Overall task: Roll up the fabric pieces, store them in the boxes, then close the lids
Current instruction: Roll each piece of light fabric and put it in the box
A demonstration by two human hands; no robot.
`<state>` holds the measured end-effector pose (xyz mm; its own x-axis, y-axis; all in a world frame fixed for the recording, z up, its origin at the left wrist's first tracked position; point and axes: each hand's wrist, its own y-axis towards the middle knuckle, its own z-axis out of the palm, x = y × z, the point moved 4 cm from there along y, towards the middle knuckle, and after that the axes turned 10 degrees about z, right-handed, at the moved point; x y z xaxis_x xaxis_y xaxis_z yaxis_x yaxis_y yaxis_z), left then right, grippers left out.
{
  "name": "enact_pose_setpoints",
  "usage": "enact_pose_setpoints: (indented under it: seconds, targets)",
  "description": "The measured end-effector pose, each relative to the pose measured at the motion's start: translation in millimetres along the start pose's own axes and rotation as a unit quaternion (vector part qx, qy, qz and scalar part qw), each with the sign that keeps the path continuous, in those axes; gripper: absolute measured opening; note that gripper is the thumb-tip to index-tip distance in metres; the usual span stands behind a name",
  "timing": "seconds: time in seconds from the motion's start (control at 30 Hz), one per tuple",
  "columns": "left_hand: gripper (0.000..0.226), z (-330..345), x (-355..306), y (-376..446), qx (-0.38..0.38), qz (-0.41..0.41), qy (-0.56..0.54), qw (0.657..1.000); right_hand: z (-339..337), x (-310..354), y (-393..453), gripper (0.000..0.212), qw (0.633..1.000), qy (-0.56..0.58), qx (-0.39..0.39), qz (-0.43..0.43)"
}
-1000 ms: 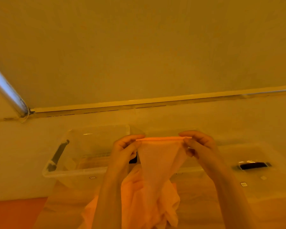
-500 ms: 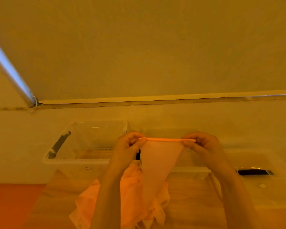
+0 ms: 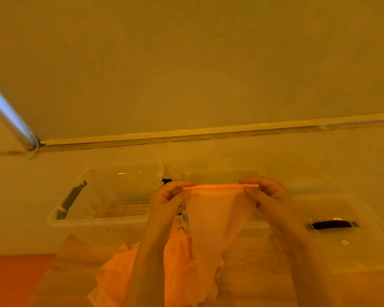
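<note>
Both hands are raised in front of the boxes, each pinching one end of a folded orange fabric (image 3: 217, 218) edge: the left hand (image 3: 169, 200) grips the left end between thumb and curled fingers, and the right hand (image 3: 264, 193) grips the right end the same way, so the edge runs taut and level between them. Below that edge the thin cloth hangs in a narrowing sheet and gathers into a crumpled heap on the wooden table (image 3: 264, 273) near the person. Behind the left hand stands a clear box (image 3: 98, 209), open at the top, with a dark latch at its left end (the grid pattern seen through it lies on its floor). A second clear box (image 3: 222, 176) sits just behind the cloth, mostly hidden by it and the hands. To the right lies a clear lid (image 3: 353, 244) with a black handle, flat on the table. A pale wall rises behind, and a shiny rod (image 3: 9, 116) slants at the far left.
</note>
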<state>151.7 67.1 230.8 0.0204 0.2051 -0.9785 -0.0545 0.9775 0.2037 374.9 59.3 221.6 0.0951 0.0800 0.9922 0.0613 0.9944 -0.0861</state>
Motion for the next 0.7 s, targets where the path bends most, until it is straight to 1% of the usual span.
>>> enact_pose_setpoints:
  seconds: [0.1, 0.2, 0.27, 0.33, 0.37, 0.43, 0.5, 0.6, 0.67, 0.7]
  targets:
    - [0.019, -0.6, 1.1, 1.2, -0.009, 0.002, 0.015, 1.000, 3.4, 1.7, -1.2, 0.011, 1.000, 0.011, -0.017, 0.004]
    - [0.018, -1.4, 4.4, 1.9, -0.017, 0.013, 0.042, 0.999, 1.3, 0.0, -2.1, 0.024, 0.999, -0.022, -0.044, -0.019]
    - [0.023, 1.4, 4.5, 2.2, 0.001, 0.015, 0.037, 0.999, -2.1, -0.3, -3.1, 0.024, 0.998, -0.025, -0.052, -0.013]
    - [0.025, 2.8, 3.6, 1.8, 0.007, 0.012, 0.036, 0.999, -5.9, -0.8, -3.3, 0.026, 0.999, -0.002, -0.052, 0.000]
    - [0.022, 2.2, 3.6, 1.7, 0.004, 0.014, 0.049, 0.999, -7.4, -0.4, -3.7, 0.026, 0.998, 0.010, -0.054, 0.006]
    - [0.016, 1.6, 4.0, 1.6, 0.005, 0.023, 0.079, 0.997, -9.5, -1.3, -3.1, 0.018, 0.998, 0.022, -0.055, 0.008]
    - [0.011, 3.2, 4.6, 2.2, 0.020, 0.025, 0.084, 0.996, -8.9, -1.7, -1.4, 0.014, 0.999, 0.015, -0.051, -0.002]
    - [0.007, 3.0, 5.8, 3.5, 0.027, 0.033, 0.087, 0.995, -5.3, -5.0, 4.4, 0.025, 0.999, -0.037, -0.027, -0.019]
    - [0.009, 1.0, 4.5, 2.5, 0.016, 0.029, 0.066, 0.997, -3.0, -7.0, 7.2, 0.031, 0.999, -0.042, -0.017, -0.022]
    - [0.011, -0.3, 3.9, 1.7, 0.011, 0.023, 0.057, 0.998, -1.6, -6.6, 6.7, 0.030, 0.999, -0.038, -0.016, -0.021]
